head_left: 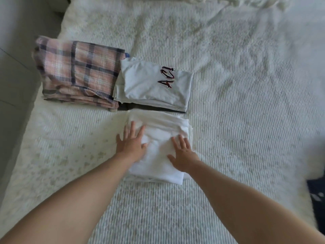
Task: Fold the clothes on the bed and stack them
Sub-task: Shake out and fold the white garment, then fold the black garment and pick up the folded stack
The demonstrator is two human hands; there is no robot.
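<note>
A folded plain white garment (161, 124) lies on the bed in front of me. My left hand (131, 141) lies flat on its left edge with fingers straight and spread. My right hand (183, 154) presses flat on its right half, fingers straight. Just beyond it sits a folded white T-shirt with red lettering (153, 83), stacked on a dark garment (151, 108) whose edge shows underneath. To the left of that stack lies a folded pink plaid garment (77, 71).
The white textured bedspread (237, 85) stretches wide to the right and toward the far end, where it is rumpled. The bed's left edge (37, 95) drops to a grey floor. A dark object (316, 194) shows at the right edge.
</note>
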